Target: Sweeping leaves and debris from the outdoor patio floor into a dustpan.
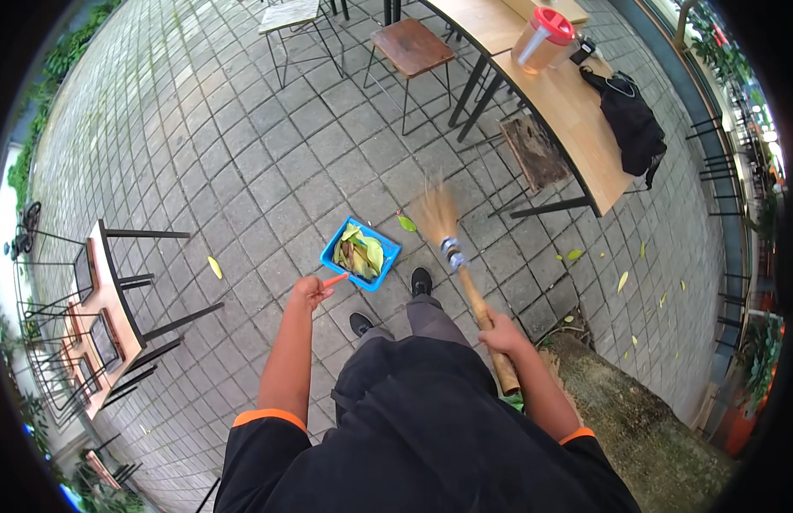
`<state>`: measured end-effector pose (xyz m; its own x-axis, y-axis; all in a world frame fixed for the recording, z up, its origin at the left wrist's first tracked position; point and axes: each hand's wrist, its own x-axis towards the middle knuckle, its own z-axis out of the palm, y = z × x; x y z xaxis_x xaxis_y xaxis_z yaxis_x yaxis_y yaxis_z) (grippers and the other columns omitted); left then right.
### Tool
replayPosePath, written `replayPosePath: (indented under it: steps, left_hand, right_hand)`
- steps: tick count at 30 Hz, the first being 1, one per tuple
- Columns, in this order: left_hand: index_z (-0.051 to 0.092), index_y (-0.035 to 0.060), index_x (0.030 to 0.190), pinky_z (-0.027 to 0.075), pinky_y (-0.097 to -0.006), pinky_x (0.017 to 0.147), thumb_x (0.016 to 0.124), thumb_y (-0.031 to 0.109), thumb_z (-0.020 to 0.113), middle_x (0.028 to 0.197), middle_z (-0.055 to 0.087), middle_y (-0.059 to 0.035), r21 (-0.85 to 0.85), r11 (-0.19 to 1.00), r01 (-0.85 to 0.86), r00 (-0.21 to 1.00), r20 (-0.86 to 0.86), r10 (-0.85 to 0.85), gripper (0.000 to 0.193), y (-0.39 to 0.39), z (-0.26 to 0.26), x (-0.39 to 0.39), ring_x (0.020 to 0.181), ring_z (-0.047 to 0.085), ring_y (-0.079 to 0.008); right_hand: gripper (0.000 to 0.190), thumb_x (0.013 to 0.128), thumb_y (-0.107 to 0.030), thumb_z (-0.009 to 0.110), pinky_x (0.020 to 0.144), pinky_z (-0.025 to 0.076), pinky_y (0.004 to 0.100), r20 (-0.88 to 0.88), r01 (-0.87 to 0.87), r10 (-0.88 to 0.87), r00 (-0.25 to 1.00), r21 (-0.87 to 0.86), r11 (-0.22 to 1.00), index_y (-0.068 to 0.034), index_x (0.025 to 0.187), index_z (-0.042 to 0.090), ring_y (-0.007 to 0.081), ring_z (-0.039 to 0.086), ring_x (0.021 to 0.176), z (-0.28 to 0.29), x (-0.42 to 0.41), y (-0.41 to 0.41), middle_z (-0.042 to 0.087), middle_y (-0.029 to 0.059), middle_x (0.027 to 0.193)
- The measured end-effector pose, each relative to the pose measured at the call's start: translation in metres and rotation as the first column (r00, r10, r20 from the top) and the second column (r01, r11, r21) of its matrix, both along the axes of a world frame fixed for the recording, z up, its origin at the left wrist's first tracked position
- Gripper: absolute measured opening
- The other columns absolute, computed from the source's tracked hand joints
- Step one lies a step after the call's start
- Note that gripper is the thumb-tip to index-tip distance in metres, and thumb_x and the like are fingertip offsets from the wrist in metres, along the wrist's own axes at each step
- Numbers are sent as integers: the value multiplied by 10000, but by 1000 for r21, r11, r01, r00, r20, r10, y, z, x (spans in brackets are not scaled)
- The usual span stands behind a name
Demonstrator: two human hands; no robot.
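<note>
My left hand [314, 292] is closed around the orange handle [335, 280] of a blue plastic dustpan [390, 251]. Green, yellow and brown leaves [361, 252] lie piled in the pan. In my right hand [501, 331] is the thick bamboo-like handle [475, 295] of a broom, bound with patterned cloth. Its bristles [437, 211] are blurred and point away from me, to the right of the pan. Between pan and bristles a green leaf [407, 223] lies on the paving.
A wooden table [579, 122] at upper right holds a red-lidded plastic jug [542, 42] and a black bag [630, 125]. Stools [412, 48] stand near it. Another table [118, 295] is at left. Loose leaves [622, 281] dot the paving at right, beside a mossy concrete block [633, 410].
</note>
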<state>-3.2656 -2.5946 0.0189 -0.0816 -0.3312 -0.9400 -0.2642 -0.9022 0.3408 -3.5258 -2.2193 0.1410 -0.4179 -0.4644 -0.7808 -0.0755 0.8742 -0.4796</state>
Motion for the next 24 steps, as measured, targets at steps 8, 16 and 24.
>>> replayPosePath:
  steps: [8, 16, 24]
  left_hand:
    - [452, -48, 752, 509, -375, 508, 602, -145, 378, 871, 460, -144, -39, 999, 19, 999, 26, -18, 194, 12, 3, -10, 915, 605, -365]
    - [464, -112, 796, 583, -381, 605, 604, -168, 374, 997, 394, -229, -6, 995, -96, 995, 16, 96, 219, 13, -8, 37, 772, 556, -382]
    - [448, -78, 859, 504, -334, 439, 618, -186, 360, 856, 517, -154, -33, 999, -33, 990, 137, 37, 278, 27, 20, 12, 904, 610, -337]
  right_hand:
    - [694, 639, -26, 590, 482, 434, 270, 436, 42, -60, 898, 51, 998, -30, 1300, 377, 140, 519, 514, 122, -26, -10, 551, 72, 715]
    - [679, 674, -33, 567, 552, 443, 257, 215, -129, 137, 967, -55, 990, -37, 1316, 347, 123, 524, 603, 104, -49, -52, 550, 67, 760]
    - [716, 642, -35, 589, 526, 456, 269, 262, -299, 270, 927, 75, 951, -94, 1317, 359, 159, 539, 583, 50, -17, -82, 569, 98, 805]
